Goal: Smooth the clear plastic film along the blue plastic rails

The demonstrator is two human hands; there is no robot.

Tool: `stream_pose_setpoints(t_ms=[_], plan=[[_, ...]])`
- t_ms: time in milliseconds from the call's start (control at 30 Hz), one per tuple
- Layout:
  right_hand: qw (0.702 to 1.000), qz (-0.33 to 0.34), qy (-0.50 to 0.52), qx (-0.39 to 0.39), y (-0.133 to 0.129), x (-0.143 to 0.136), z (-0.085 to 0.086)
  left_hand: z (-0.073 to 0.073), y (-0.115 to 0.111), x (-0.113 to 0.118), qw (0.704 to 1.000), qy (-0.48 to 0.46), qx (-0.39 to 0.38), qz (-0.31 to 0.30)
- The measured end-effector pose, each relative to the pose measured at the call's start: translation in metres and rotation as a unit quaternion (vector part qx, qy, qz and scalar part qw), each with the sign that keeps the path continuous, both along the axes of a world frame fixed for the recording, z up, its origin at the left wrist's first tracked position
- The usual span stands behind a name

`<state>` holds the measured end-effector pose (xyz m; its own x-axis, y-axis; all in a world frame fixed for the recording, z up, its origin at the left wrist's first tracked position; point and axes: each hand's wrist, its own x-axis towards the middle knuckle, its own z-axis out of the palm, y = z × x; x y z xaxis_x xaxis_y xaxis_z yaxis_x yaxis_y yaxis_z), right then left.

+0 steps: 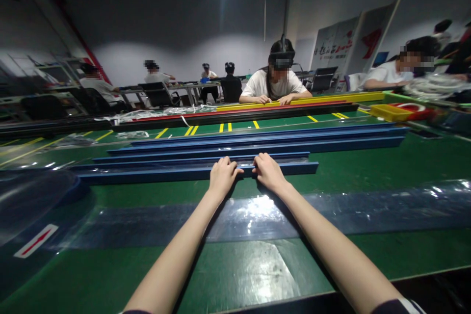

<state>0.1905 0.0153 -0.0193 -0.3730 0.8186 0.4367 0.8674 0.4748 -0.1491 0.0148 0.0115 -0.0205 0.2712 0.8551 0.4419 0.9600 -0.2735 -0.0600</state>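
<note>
A long blue plastic channel lies across the green table, with clear film showing along its trough. My left hand curls over it near the middle, thumb on the near wall and fingers toward the trough. A short way to the right, my right hand grips the same channel in a similar way, thumb pointing inward. Whatever the fingertips press inside the trough is partly hidden by the hands. Just beyond lie more blue channels, roughly parallel to it.
A wide strip of clear film runs across the near tabletop from a large film roll at left. Opposite me, a person leans over a yellow channel. A yellow tray sits at far right.
</note>
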Motion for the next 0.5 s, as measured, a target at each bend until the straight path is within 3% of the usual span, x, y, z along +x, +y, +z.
stream_pose_setpoints(t_ms=[200,500], plan=[[1.0,-0.006,-0.015,-0.009,-0.003,0.012,0.006,0.003,-0.002,0.01,1.0,0.021,-0.009,-0.012],[0.995,-0.074,0.01,-0.058,-0.005,0.076,0.008,-0.001,-0.001,0.061,0.992,-0.061,-0.015,-0.109]])
